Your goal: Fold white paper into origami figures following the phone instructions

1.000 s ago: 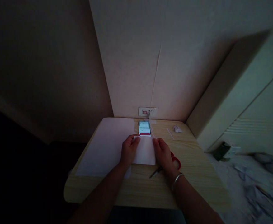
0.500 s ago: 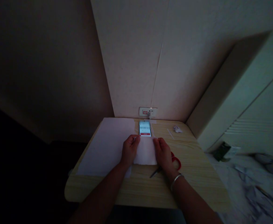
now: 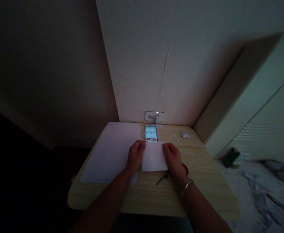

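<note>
A small white piece of paper (image 3: 154, 158) is held up between my two hands above the wooden table. My left hand (image 3: 135, 154) pinches its upper left corner, and my right hand (image 3: 173, 157) pinches the upper right one. Beneath my right hand and wrist lie scissors (image 3: 163, 178) with red handles, partly hidden; their dark blades point to the lower left. Large white sheets of paper (image 3: 107, 152) lie flat to the left of my left hand. Just beyond the held paper is a phone (image 3: 151, 133) with its screen lit.
The light wooden table (image 3: 202, 184) stands against the wall. A crumpled paper (image 3: 185, 134) and a thin paper strip (image 3: 177, 139) lie at the back right. A wall socket (image 3: 154, 116) with a plug sits behind the phone. Rumpled bedding (image 3: 265, 191) is at the right.
My right hand has moved slightly to the right, and more of the small paper's width now shows between my hands. It covers more of the scissors' red handles. My left hand stays nearly in place.
</note>
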The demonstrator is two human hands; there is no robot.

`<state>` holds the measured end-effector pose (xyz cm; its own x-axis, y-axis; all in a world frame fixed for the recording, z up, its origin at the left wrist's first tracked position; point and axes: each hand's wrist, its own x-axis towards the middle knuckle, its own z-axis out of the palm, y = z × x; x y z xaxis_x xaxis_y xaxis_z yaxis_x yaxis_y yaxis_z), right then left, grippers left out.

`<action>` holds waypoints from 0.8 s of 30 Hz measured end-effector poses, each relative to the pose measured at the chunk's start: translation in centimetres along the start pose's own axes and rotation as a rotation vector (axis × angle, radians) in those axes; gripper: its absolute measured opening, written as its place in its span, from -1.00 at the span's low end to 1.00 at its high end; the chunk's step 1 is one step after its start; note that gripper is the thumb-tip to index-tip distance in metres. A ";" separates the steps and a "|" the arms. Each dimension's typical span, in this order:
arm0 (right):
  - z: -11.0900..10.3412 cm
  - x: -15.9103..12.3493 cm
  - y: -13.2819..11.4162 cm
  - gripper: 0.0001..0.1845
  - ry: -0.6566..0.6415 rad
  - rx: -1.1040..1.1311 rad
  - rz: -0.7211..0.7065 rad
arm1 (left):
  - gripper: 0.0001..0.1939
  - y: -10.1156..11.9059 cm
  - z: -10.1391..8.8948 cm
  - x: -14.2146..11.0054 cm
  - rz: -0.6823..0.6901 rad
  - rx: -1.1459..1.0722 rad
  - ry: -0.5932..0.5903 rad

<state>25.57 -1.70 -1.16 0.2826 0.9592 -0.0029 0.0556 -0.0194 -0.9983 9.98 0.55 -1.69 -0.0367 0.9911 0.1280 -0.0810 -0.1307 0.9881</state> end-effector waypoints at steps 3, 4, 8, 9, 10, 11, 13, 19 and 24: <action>-0.3 0.3 0.4 -0.70 0.010 -0.030 -0.009 | -0.72 -0.1 -0.1 0.1 -0.044 -0.043 -0.046; -0.3 0.4 0.5 -0.70 0.002 -0.031 -0.009 | -0.72 -0.1 -0.1 0.2 -0.064 -0.061 -0.056; -0.5 0.6 0.9 -0.70 -0.005 -0.055 -0.020 | -0.72 -0.3 -0.3 0.3 -0.107 -0.105 -0.071; -0.5 0.6 0.9 -0.71 0.000 -0.071 -0.028 | -0.72 -0.4 -0.3 0.3 -0.110 -0.111 -0.075; -0.5 0.6 0.9 -0.71 0.003 -0.087 -0.037 | -0.71 -0.4 -0.3 0.3 -0.112 -0.115 -0.082; -0.5 0.6 0.9 -0.71 0.008 -0.105 -0.046 | -0.71 -0.4 -0.3 0.3 -0.111 -0.116 -0.087; -0.5 0.7 0.8 -0.71 0.025 -0.143 -0.069 | -0.69 -0.2 -0.2 0.3 -0.108 -0.107 -0.088; -0.7 0.9 0.6 -0.70 0.087 -0.219 -0.093 | -0.60 0.4 0.1 -0.4 -0.196 -0.122 -0.278; -1.1 1.3 1.0 -0.70 0.138 -0.213 -0.082 | -0.55 0.6 0.0 -0.8 -0.252 -0.056 -0.430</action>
<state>27.02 -0.80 -2.06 0.3954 0.9130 0.1005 0.2798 -0.0155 -0.9599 9.95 -0.34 -1.20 0.4034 0.9116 -0.0791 -0.0880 0.1247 0.9883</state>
